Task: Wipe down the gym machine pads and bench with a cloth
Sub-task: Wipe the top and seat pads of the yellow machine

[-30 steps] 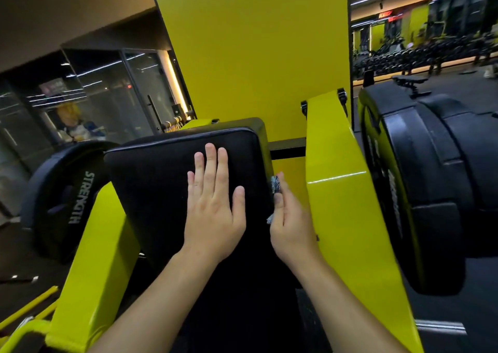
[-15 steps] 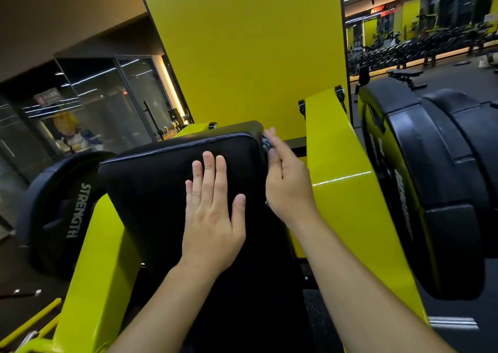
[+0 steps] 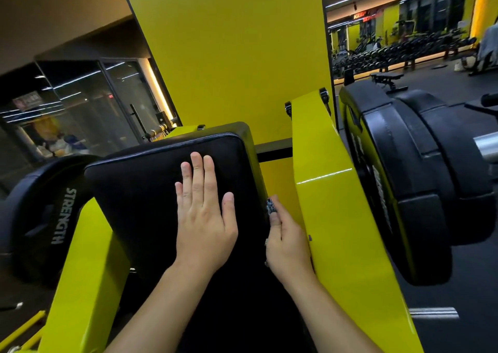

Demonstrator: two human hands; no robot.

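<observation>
Fingers [image 3: 198, 169] of the left hand [image 3: 202, 218] lie straight and flat on the black pad [image 3: 140, 191], holding nothing; right hand [image 3: 288, 242] sits at the pad's right edge, its fingers mostly hidden, pressing a dark patterned cloth [image 3: 270, 206] against the pad's side. Right hand is wedged between the pad and the yellow frame arm [image 3: 336, 204], which crowds it closely. Black weight plate [image 3: 40, 218] at left reads "STRENGTH"; more black plates [image 3: 404, 177] at right carry lettering too angled to read, and a red sign [image 3: 361, 16] far behind begins "KEEP".
</observation>
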